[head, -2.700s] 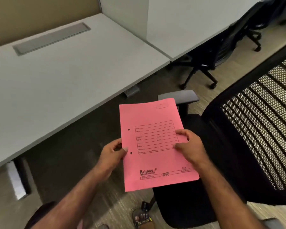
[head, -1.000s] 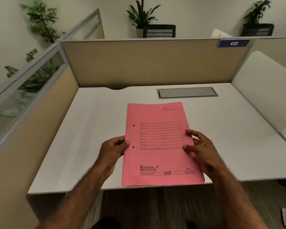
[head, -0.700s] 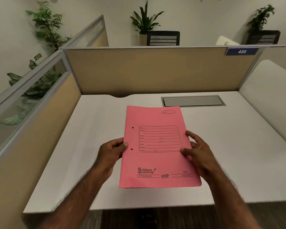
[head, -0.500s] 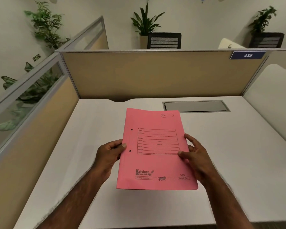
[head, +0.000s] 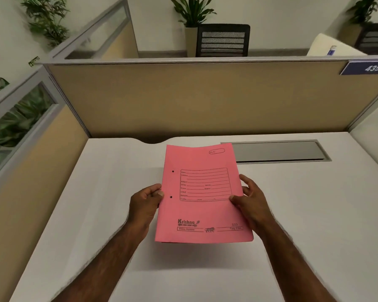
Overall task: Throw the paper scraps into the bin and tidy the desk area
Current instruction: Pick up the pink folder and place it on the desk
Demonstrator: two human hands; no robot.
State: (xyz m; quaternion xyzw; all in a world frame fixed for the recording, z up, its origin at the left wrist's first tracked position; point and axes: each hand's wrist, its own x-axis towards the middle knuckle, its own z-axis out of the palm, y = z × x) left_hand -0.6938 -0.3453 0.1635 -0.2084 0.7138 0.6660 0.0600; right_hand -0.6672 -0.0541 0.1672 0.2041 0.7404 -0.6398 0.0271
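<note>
While hovering level above the bare tabletop point(head: 96, 192), pink folder point(head: 202, 192) pinched by left hand point(head: 145, 203) and right hand point(head: 252, 202) at opposite edges, seemingly to lay it flat.

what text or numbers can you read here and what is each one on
"Krishna": lower left of the pink paper file folder.
"Filing System": under it, faint.
"333" and "Tag File": folder's lower right, faint.
"435": blue plate on the beige partition.
Form box lines, top oval and green wall sign: too small to read.

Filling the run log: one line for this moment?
left hand: grip on pink folder | right hand: grip on folder | folder above desk
</note>
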